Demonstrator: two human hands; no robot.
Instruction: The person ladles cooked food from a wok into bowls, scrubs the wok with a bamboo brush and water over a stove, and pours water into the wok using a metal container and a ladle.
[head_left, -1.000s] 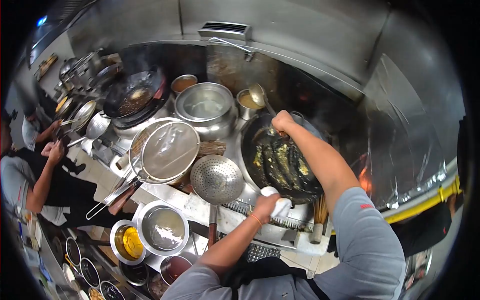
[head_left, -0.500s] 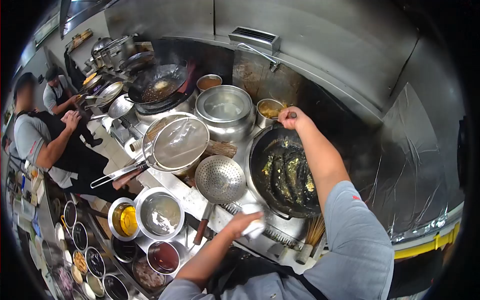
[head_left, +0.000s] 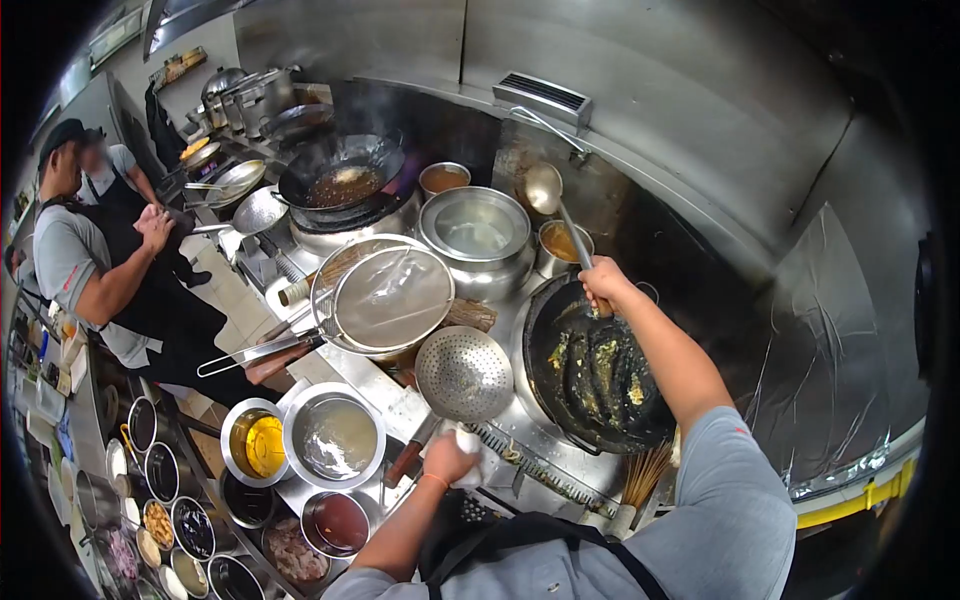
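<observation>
My right hand (head_left: pixel 606 284) is closed around the handle of a metal ladle (head_left: pixel 544 190), whose bowl is raised beyond the pot of food at the back. Under that hand sits a black wok (head_left: pixel 548 350) with scraps of yellow and green food stuck inside. In my left hand (head_left: pixel 450 460) a folded white cloth (head_left: pixel 467 447) is gripped, over the front edge of the stove. Close to that hand lies a perforated strainer (head_left: pixel 464 374) with a wooden handle. A small metal pot (head_left: pixel 567 245) with yellowish food stands behind the wok.
Two mesh strainers (head_left: pixel 392 300) rest left of a large water pot (head_left: pixel 474 224). Another wok (head_left: pixel 340 180) steams further back. Bowls of oil (head_left: pixel 258 445), cloudy liquid (head_left: pixel 333 432) and red sauce (head_left: pixel 337 522) stand at left. A bamboo brush (head_left: pixel 645 478) lies front right. Co-workers (head_left: pixel 110 240) stand at left.
My right hand has swung the ladle up, so its bowl now shows above the small pot. My left hand with the cloth has shifted slightly left, toward the strainer. The camera view has turned a little.
</observation>
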